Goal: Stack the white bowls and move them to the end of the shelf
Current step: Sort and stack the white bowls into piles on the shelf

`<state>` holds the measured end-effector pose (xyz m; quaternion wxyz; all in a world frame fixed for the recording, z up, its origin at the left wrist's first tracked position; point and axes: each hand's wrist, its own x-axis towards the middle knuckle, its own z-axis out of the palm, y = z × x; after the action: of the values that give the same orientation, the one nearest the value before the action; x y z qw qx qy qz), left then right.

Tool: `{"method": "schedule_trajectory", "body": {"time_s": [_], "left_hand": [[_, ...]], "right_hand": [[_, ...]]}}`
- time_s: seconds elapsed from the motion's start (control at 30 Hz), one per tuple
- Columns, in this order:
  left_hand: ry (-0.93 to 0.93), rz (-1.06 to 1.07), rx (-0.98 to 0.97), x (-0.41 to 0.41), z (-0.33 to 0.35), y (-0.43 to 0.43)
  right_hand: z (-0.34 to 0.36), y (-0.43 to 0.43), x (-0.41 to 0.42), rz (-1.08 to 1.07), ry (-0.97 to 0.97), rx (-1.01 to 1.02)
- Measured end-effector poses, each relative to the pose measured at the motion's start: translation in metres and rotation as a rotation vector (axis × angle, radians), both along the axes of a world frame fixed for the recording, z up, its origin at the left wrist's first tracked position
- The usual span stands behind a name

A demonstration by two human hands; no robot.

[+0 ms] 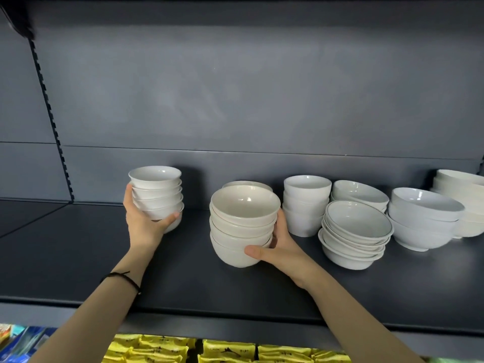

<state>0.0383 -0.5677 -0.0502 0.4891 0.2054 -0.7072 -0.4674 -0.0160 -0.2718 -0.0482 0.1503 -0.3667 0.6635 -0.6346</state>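
On the dark grey shelf (78,258) my left hand (142,221) grips a stack of several small white bowls (157,191) from below and the left side, thumb across the lowest bowl. Whether this stack rests on the shelf or hangs just above it is unclear. To its right, my right hand (277,247) holds a stack of several wider cream-white bowls (242,226) at its base, thumb in front and fingers behind. This stack leans slightly. Another bowl rim (246,184) shows behind it.
Further right stand more white stacks: tall cups (306,203), rimmed shallow bowls (356,231), a second shallow stack (360,192) behind, large bowls (424,218) and a stack (461,197) at the far right. The shelf's left part lies bare. Yellow packets (227,351) fill the shelf below.
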Motion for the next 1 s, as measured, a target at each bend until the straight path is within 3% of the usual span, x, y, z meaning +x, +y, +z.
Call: {"method": "schedule_trajectory", "body": {"time_s": [0.07,0.13,0.2,0.3,0.4,0.5,1.0], "left_hand": [[-0.041,0.147,-0.057,0.011,0.006,0.009],[0.109,0.118,-0.169,0.027,0.017,0.027],[0.172,-0.156,-0.227,0.042,0.020,0.045],[-0.055,-0.547,-0.159,0.053,0.011,0.068],[-0.258,-0.753,-0.102,0.049,0.002,0.083],[-0.314,-0.907,-0.092,0.041,-0.002,0.093],[-0.147,-0.917,0.005,0.042,0.002,0.103]], "right_hand": [[-0.001,0.000,0.000,-0.008,0.011,0.008],[-0.002,-0.001,-0.001,-0.013,0.012,0.014],[-0.004,-0.001,-0.003,-0.018,0.014,0.008],[-0.005,-0.002,-0.003,-0.021,0.040,0.001],[-0.003,-0.002,0.001,-0.009,0.055,-0.002],[-0.003,-0.002,0.003,-0.038,0.110,-0.019],[-0.002,-0.009,0.007,-0.130,0.240,-0.081]]}}
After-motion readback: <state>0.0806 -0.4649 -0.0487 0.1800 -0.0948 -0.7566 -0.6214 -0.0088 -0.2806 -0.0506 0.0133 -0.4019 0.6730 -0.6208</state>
